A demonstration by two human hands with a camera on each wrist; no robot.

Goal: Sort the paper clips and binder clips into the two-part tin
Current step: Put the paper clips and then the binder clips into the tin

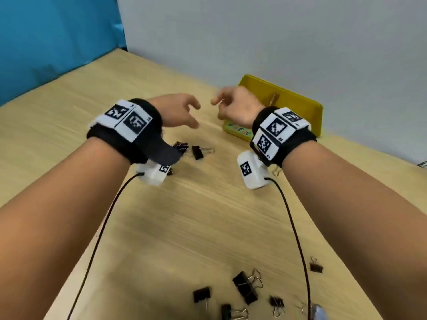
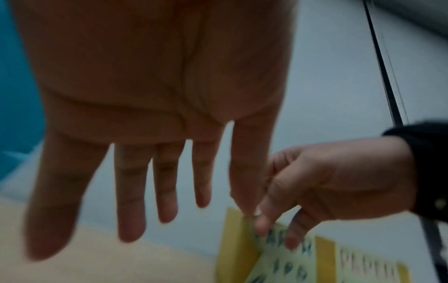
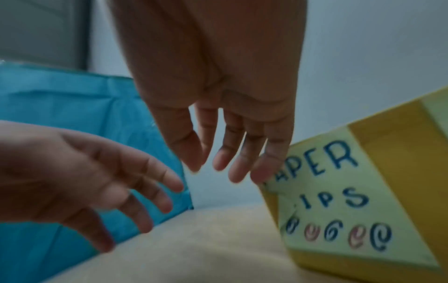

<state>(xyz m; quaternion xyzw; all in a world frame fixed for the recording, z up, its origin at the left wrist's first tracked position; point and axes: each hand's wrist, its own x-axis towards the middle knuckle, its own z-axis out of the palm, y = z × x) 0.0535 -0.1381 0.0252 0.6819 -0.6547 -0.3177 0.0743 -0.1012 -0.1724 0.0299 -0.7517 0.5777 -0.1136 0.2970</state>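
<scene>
The yellow tin [image 1: 300, 105] with a pale green "PAPER CLIPS" label [image 3: 339, 191] stands at the back right of the wooden table. My right hand [image 1: 231, 105] hovers over its near left corner, fingers loosely hanging [image 3: 230, 153] and holding nothing. My left hand [image 1: 184, 114] floats just left of it with fingers straight and spread [image 2: 145, 191], also empty. Black binder clips [image 1: 197, 151] lie under my left wrist. Several more [image 1: 245, 287] are scattered at the table's near edge. Most of the tin's inside is hidden behind my right hand.
A blue sheet [image 1: 57, 31] hangs at the back left and a pale wall [image 1: 277, 31] runs behind the tin. A small gold wire clip [image 1: 276, 172] lies beside my right wrist camera. Black cables [image 1: 298, 239] trail from both wrists across the table.
</scene>
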